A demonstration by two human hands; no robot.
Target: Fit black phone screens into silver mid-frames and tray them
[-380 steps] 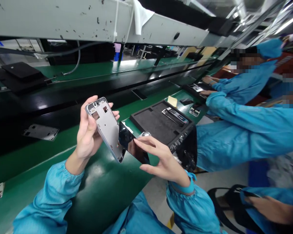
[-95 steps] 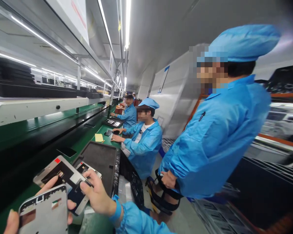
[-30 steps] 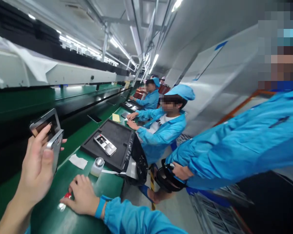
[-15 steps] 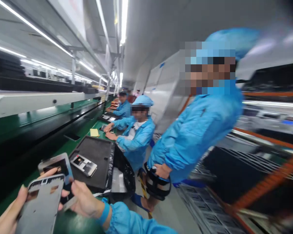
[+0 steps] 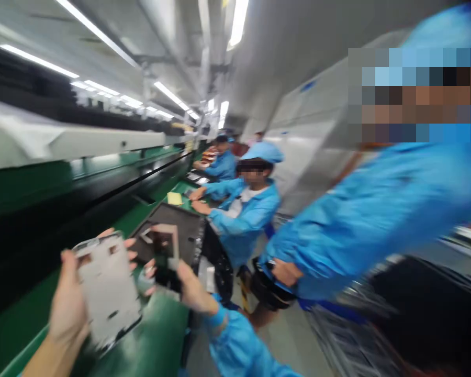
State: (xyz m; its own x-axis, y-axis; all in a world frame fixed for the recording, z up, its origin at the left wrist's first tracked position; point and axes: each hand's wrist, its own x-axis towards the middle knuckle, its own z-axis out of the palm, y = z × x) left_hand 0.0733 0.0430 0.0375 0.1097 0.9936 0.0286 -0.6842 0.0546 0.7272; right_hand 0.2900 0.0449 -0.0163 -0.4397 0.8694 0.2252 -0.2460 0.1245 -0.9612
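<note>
My left hand [image 5: 68,303] is wrapped round the edges of a flat light-grey phone mid-frame [image 5: 110,288], whose cutouts and rough rim show. It is held up over the green bench. To its right, my right hand [image 5: 196,290] grips a dark phone part with a pale border [image 5: 167,256], tilted and blurred by motion. The two parts are apart. Behind the right-hand part lies a dark foam tray [image 5: 190,217], partly covered by it.
A yellow pad [image 5: 175,198] lies on the green bench [image 5: 139,220] beyond the tray. Black plastic bagging [image 5: 220,262] hangs at the tray's right side. A seated co-worker [image 5: 247,204] works farther along, and a standing person [image 5: 345,225] in blue is close on the right.
The two phone parts, overlapping before, are now separated. My right hand has moved right with its part, over the tray. The scene has shifted right as the camera turned left.
</note>
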